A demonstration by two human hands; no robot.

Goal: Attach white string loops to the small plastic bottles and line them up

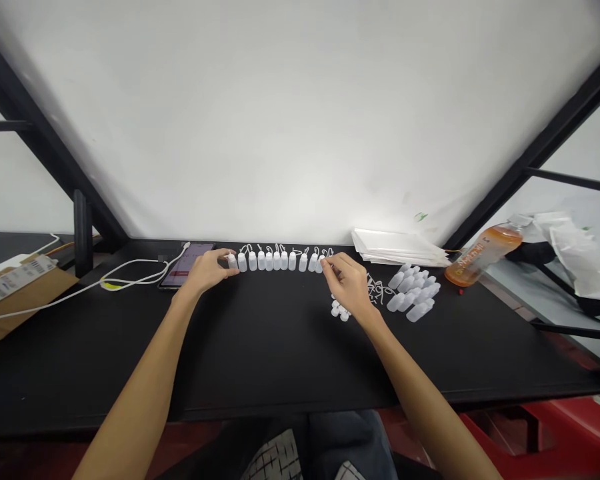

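A row of several small white plastic bottles [269, 261], capped and upright, runs along the back of the black table, with thin white loops behind them. At the row's left end, my left hand [207, 269] has thumb and index finger around the last bottle [233, 262]. My right hand [349, 283] pinches at the rightmost bottle [319, 266] and partly hides it. Small white caps [340, 311] lie just below my right hand. Beside it is a tangle of white loops [377, 291]. Farther right, several uncapped-looking bottles [413, 288] lie on their sides.
A phone [184, 268] with a white cable [135, 283] lies left of the row. A cardboard piece [27, 293] is at the far left. Behind on the right are a stack of white sheets [397, 248] and a tilted orange drink bottle [483, 252]. A red stool [570, 433] stands below right.
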